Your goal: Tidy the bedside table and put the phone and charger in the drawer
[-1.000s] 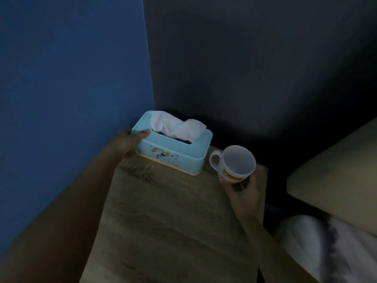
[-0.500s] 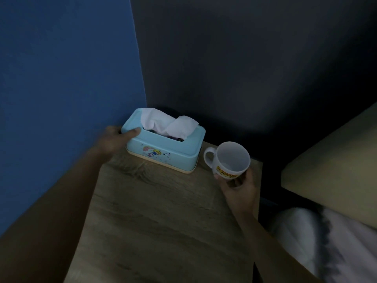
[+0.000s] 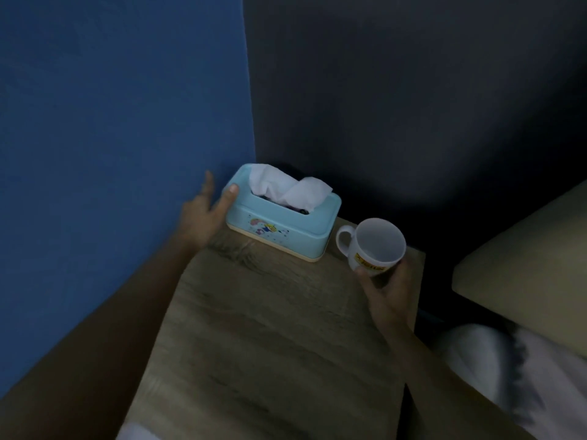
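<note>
I see the wooden bedside table (image 3: 270,328) bearing a light-blue tissue box (image 3: 282,227) at its back corner. My left hand (image 3: 203,214) is spread open, thumb touching the box's end. My right hand (image 3: 389,290) grips a white mug (image 3: 374,246). Phone and charger aren't visible.

- A wood-grain tabletop (image 3: 270,328) is set in the corner where a blue wall meets a dark wall.
- A light blue tissue box (image 3: 282,227) is placed on its far edge, close to the corner; white tissue protrudes from the top slot.
- A white mug (image 3: 374,246) is located near the far right corner, just beside the box; contact with the surface cannot be determined.
</note>
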